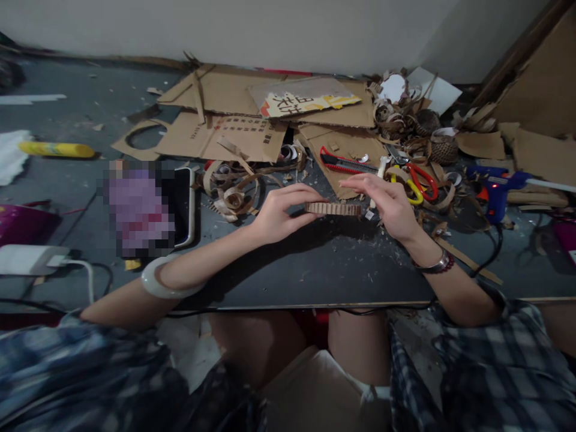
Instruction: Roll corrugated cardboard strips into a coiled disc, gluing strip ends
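A flat round disc of coiled corrugated cardboard is held edge-on just above a dark board. My left hand pinches its left side, thumb below and fingers on top. My right hand lies over its right side with fingers stretched across the top. A pale bangle sits on my left wrist, a bracelet on my right.
Cardboard sheets and curled cardboard strips litter the floor behind. A red utility knife, red-and-yellow scissors and a blue glue gun lie at right. A phone and a white charger are at left.
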Tool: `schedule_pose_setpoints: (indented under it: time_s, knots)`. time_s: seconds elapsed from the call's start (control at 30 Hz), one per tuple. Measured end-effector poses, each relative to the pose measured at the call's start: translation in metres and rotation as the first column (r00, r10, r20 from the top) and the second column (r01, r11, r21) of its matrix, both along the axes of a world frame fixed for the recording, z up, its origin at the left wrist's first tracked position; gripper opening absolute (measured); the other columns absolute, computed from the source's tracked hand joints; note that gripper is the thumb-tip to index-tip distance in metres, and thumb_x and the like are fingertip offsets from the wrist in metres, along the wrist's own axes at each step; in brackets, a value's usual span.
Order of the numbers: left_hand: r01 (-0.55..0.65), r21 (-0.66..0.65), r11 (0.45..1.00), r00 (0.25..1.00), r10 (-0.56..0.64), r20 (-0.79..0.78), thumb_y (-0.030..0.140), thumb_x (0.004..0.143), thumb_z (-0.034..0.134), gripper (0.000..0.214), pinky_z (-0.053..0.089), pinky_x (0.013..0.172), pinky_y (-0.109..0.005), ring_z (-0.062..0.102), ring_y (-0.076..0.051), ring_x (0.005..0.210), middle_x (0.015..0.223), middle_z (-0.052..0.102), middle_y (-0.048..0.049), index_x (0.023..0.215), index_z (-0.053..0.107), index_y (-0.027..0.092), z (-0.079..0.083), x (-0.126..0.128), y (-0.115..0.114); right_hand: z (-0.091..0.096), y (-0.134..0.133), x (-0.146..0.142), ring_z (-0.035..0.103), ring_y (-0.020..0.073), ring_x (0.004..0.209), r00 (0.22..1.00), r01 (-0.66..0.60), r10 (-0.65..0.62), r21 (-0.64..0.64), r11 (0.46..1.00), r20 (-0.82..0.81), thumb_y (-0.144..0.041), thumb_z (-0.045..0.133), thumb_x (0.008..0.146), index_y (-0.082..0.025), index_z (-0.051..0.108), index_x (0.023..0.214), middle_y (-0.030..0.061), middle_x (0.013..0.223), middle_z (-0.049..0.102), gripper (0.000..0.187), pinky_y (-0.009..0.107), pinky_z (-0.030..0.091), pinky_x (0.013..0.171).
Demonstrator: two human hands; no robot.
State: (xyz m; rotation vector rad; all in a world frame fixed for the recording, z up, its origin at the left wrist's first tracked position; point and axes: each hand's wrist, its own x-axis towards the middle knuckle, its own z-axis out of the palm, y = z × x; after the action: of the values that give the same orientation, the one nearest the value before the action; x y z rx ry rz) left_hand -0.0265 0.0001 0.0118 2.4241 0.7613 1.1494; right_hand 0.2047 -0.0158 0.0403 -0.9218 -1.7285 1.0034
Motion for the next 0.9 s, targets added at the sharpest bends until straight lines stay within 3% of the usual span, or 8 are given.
schedule_pose_setpoints:
  time_s: [0.33, 0.9]
  knots:
    - [0.008, -0.003, 1.0, 1.0, -0.008, -0.009, 0.027, 0.084, 0.063, 0.019, 0.053, 0.082, -0.026, 0.066, -0.016, 0.088, 0.094, 0.071, -0.0077, 0.098, 0.069, 0.015, -0.0001, -0.0005, 0.0006, 0.0043, -0.0022, -0.0008, 0.059, 0.0167, 0.106, 0.999, -0.007, 0.004, 0.063, 0.998, 0.052, -0.041, 0.039, 0.096, -0.03, 0.074, 0.093, 0.001, 0.104, 0.069, 0.037, 0.038, 0.042, 0.101]
    - [0.009, -0.021, 1.0, 1.0, -0.009, -0.009, 0.029, 0.085, 0.062, 0.021, 0.053, 0.082, -0.027, 0.066, -0.016, 0.088, 0.095, 0.071, -0.0078, 0.1, 0.07, 0.017, 0.0009, -0.0005, 0.0001, 0.0032, -0.0016, 0.0002, 0.06, 0.0174, 0.102, 0.996, -0.011, 0.005, 0.065, 0.998, 0.093, -0.04, 0.041, 0.095, -0.028, 0.075, 0.083, 0.0008, 0.102, 0.069, 0.038, 0.04, 0.041, 0.1]
